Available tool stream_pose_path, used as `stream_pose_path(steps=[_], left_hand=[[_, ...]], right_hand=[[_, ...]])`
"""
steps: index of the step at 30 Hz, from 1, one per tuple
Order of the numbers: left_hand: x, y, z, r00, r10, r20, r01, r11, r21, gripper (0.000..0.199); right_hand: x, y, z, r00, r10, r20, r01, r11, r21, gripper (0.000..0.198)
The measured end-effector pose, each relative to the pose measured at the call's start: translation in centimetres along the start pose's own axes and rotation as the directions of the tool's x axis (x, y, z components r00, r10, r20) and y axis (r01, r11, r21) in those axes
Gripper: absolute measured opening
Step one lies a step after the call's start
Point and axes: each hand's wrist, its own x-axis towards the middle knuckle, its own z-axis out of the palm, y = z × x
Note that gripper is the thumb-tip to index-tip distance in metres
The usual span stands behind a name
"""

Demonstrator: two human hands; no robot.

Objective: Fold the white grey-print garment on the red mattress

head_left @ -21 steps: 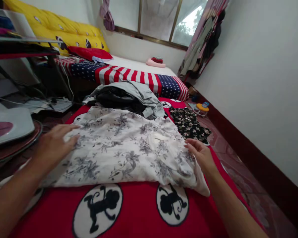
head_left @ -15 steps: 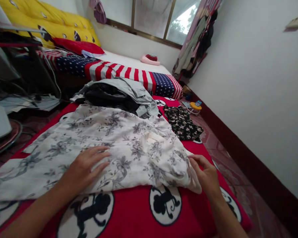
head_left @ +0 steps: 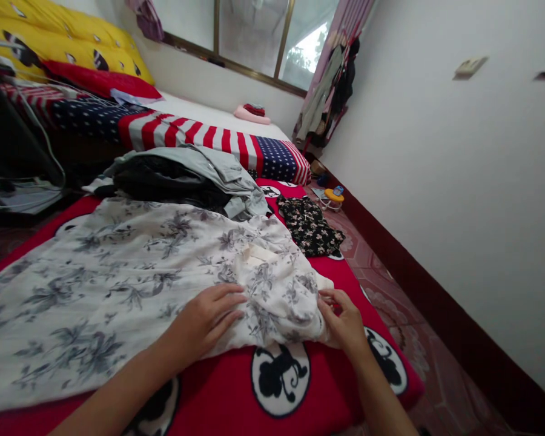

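Observation:
A white garment with grey flower print (head_left: 131,266) lies spread across the red blanket (head_left: 218,393) with monkey roundels. Its right part is bunched into folds, and a plain cream piece of cloth (head_left: 258,254) shows there. My left hand (head_left: 209,318) rests flat on the cloth near its front edge, fingers stretched out. At the garment's right end, my right hand (head_left: 343,321) pinches the edge between thumb and fingers. Behind the garment lies a heap of grey clothes (head_left: 209,160) and black clothes (head_left: 163,181).
A folded black floral garment (head_left: 309,224) lies at the blanket's right edge. Beyond stands a bed with a stars-and-stripes cover (head_left: 186,130). A small yellow-topped stool (head_left: 333,195) stands by the white wall (head_left: 436,151). Clothes (head_left: 327,91) hang near the window.
My left hand has slid rightward over the garment, closer to the folds and my right hand. My right hand remains at the garment's right end. The view has turned to the right.

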Motion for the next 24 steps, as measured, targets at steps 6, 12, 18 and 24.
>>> stream_pose_path(steps=[6, 12, 18, 24], left_hand=[[1.9, -0.7, 3.4, 0.995, -0.081, 0.052, 0.079, 0.997, 0.025, 0.04], [0.6, -1.1, 4.6, 0.997, -0.033, 0.063, 0.024, 0.991, 0.135, 0.05], [0.8, -1.0, 4.6, 0.995, -0.04, 0.096, 0.017, 0.973, 0.232, 0.055], [0.6, -1.0, 4.5, 0.993, -0.048, 0.108, 0.017, 0.962, 0.273, 0.056]], right_hand=[[-0.6, -0.1, -0.7, 0.993, 0.093, 0.078, -0.08, 0.984, -0.16, 0.042], [-2.9, -1.1, -2.6, 0.953, 0.14, 0.27, -0.095, 0.981, -0.171, 0.052], [-2.8, -1.2, -3.5, 0.956, -0.054, 0.289, 0.112, 0.975, -0.19, 0.018], [-2.2, 0.7, -6.5, 0.979, -0.163, 0.119, 0.193, 0.929, -0.315, 0.018]])
